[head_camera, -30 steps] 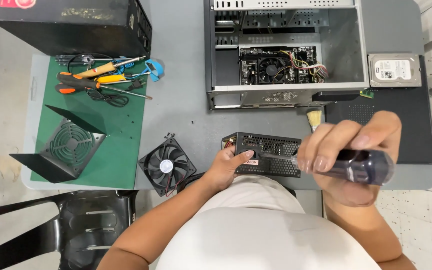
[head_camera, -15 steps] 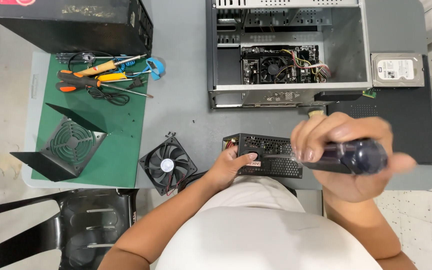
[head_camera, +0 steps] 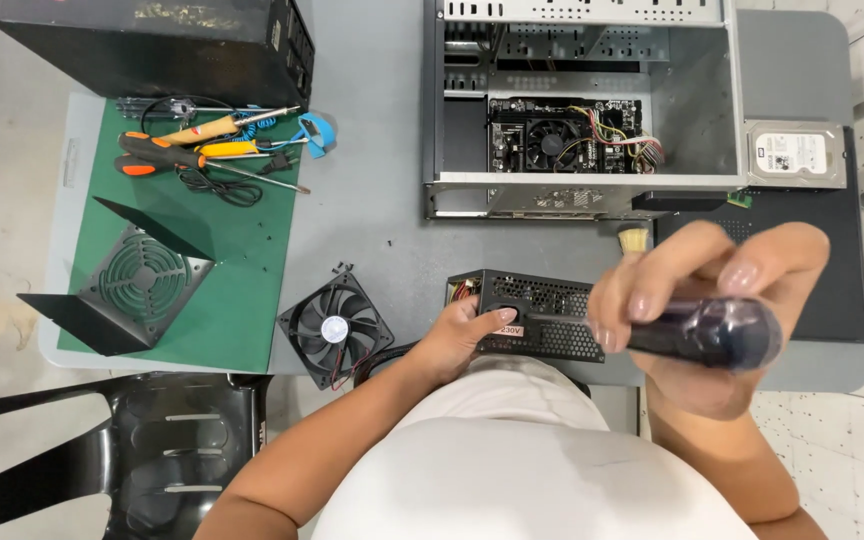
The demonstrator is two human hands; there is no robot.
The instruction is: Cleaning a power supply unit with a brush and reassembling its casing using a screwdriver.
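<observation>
Left hand [head_camera: 460, 338] clasping power supply [head_camera: 537, 315] at frame centre; right hand [head_camera: 707, 300] grip wrapped around dark screwdriver handle [head_camera: 717, 335].

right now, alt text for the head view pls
Seen from above, a person's left hand steadies a black power supply on a grey table while the right hand grips a dark screwdriver handle. An open computer case sits behind.

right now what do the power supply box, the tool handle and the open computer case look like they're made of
Power supply box under the left hand: looks like dark painted sheet metal, with rows of punched vent holes.
Tool handle in the right hand: probably glossy dark plastic, slightly see-through; it is blurred, so not certain.
Open computer case: bare grey sheet metal, matte, with folded edges and stamped slots.
</observation>
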